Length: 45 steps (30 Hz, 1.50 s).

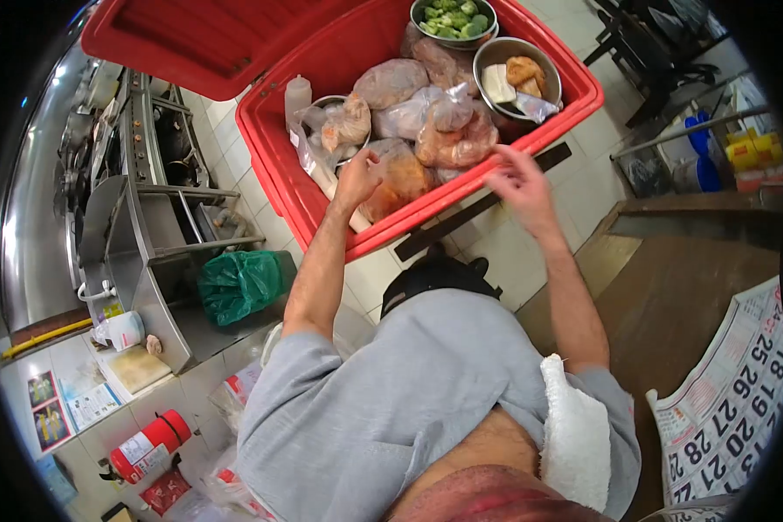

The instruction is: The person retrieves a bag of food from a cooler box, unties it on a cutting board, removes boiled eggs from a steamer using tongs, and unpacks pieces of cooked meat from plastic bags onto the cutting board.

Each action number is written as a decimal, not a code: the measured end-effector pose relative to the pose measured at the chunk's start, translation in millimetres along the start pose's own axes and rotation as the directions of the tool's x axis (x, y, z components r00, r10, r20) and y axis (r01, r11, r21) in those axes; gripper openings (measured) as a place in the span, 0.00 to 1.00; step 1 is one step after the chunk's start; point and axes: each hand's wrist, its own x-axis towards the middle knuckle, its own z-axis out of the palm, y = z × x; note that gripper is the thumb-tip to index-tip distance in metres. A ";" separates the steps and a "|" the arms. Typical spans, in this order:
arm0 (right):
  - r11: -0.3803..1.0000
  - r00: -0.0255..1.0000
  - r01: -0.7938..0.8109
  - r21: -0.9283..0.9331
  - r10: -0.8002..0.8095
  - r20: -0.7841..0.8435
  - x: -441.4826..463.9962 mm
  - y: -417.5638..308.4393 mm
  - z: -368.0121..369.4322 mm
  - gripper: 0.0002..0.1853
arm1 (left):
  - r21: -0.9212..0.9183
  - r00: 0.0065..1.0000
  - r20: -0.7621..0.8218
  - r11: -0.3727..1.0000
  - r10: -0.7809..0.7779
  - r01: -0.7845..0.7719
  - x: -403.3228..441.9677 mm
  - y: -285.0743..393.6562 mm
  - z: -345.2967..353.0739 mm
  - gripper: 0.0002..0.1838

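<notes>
A red cooler box [400, 228] stands in front of me with its lid [191, 39] raised. Inside it are several clear plastic bags of food. My left hand [358, 178] is over the near left part, fingers loosely bent, beside a bag with orange contents [400, 178]; I see nothing held in it, and some fingertips are hidden. At the near right rim hovers my right hand [522, 187], fingers apart and holding nothing. Close to it lies another knotted bag [457, 135]. A metal bowl [548, 74] with white and browned pieces and a bowl of broccoli [454, 19] sit at the right end.
On the left are a steel stove counter [139, 130] and a bin with a green liner [244, 283]. A red fire extinguisher [150, 445] is at lower left. To the right, a shelf [696, 135] holds bottles, and a calendar [726, 409] hangs nearby.
</notes>
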 end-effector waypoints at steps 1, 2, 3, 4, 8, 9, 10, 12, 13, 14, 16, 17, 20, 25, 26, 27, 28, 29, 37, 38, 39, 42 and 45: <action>0.996 0.990 0.072 -0.046 -0.065 0.127 16.3 -10.9 24.0 0.27 | -0.036 1.000 -0.014 0.999 -0.014 0.014 -1.5 2.3 -3.5 0.20; 0.986 0.960 0.143 -0.081 -0.119 0.253 29.7 -17.8 47.5 0.29 | -0.071 0.999 -0.023 0.997 -0.031 0.029 -2.7 3.0 -7.9 0.20; 0.974 0.923 0.196 -0.116 -0.143 0.358 43.4 -15.0 67.1 0.30 | -0.077 0.999 -0.042 0.997 -0.020 0.017 -0.9 6.8 -12.6 0.20; 0.960 0.872 0.243 -0.142 -0.152 0.466 53.7 -4.1 84.6 0.32 | -0.089 0.998 -0.046 0.996 -0.036 0.032 0.8 7.1 -17.1 0.20; 0.979 0.877 -0.015 -0.201 0.109 0.468 82.9 40.2 122.3 0.35 | -0.196 0.993 -0.112 0.979 0.032 -0.054 5.6 -3.4 -21.0 0.18; 0.966 0.874 0.055 -0.252 0.075 0.479 91.8 38.9 126.0 0.37 | -0.217 0.993 -0.119 0.975 0.027 -0.052 8.8 -0.3 -25.1 0.18; 0.947 0.871 0.124 -0.298 0.040 0.490 101.1 40.0 129.8 0.39 | -0.234 0.992 -0.122 0.971 0.023 -0.052 11.7 0.5 -26.8 0.19; 0.930 0.840 0.271 -0.247 -0.104 0.532 120.7 65.1 157.6 0.40 | -0.279 0.992 -0.123 0.959 0.012 -0.046 18.7 -5.6 -26.7 0.19; 0.916 0.794 0.324 -0.237 -0.127 0.595 127.8 75.3 176.1 0.40 | -0.332 0.990 -0.128 0.937 0.067 -0.106 23.2 -11.0 -24.0 0.19; 0.900 0.741 0.375 -0.221 -0.148 0.655 135.2 92.2 191.9 0.40 | -0.384 0.983 -0.138 0.909 0.120 -0.165 25.3 -16.2 -21.8 0.20; 0.863 0.795 0.378 -0.335 -0.117 0.596 145.1 117.0 210.6 0.36 | -0.430 0.995 -0.057 0.897 0.084 -0.101 25.6 -14.2 -34.0 0.19; 0.832 0.741 0.295 -0.470 0.112 0.662 152.5 100.5 210.3 0.31 | -0.469 0.998 0.028 0.882 0.064 -0.043 22.1 -14.7 -37.0 0.19; 0.736 0.660 0.276 -0.618 0.322 0.678 155.6 93.7 212.0 0.21 | -0.536 0.993 0.121 0.842 0.000 0.066 30.6 -35.5 -34.3 0.18; 0.653 0.727 0.426 -0.627 0.165 0.666 144.5 97.7 184.4 0.09 | -0.098 0.976 0.056 0.971 -0.212 0.217 46.2 -66.4 -29.0 0.20; 0.682 0.766 0.446 -0.580 0.044 0.641 145.2 104.2 182.6 0.09 | -0.112 0.974 0.039 0.968 -0.222 0.225 47.9 -70.0 -26.5 0.20; 0.677 0.752 0.462 -0.572 0.042 0.658 146.9 102.3 180.8 0.09 | -0.137 0.968 0.045 0.958 -0.248 0.252 47.7 -71.4 -24.8 0.21; 0.738 0.790 0.386 -0.553 0.046 0.612 151.8 100.7 180.9 0.07 | -0.158 0.962 0.048 0.948 -0.270 0.274 51.6 -73.8 -26.0 0.22; 0.794 0.821 0.300 -0.529 0.068 0.567 151.0 101.1 181.6 0.06 | -0.197 0.949 0.065 0.929 -0.308 0.315 53.9 -76.5 -24.9 0.26; 0.885 0.824 0.054 -0.463 0.223 0.522 160.0 45.8 199.1 0.05 | -0.395 0.952 -0.068 0.884 -0.299 0.250 68.3 -94.5 -20.0 0.26; 0.885 0.801 0.116 -0.452 0.186 0.569 160.5 40.3 199.5 0.05 | -0.415 0.953 -0.015 0.869 -0.304 0.270 70.6 -92.6 -22.5 0.26; 0.883 0.799 0.121 -0.453 0.184 0.572 161.2 36.7 198.0 0.05 | -0.419 0.953 -0.019 0.867 -0.304 0.268 72.5 -91.1 -23.5 0.26; 0.801 0.789 0.273 -0.533 0.131 0.600 151.2 27.0 189.4 0.05 | -0.371 0.917 -0.094 0.868 -0.388 0.329 69.9 -85.0 -30.5 0.24; 0.821 0.783 0.187 -0.540 0.208 0.586 121.1 35.3 166.6 0.04 | -0.373 0.878 -0.110 0.838 -0.467 0.399 66.3 -76.9 -46.9 0.22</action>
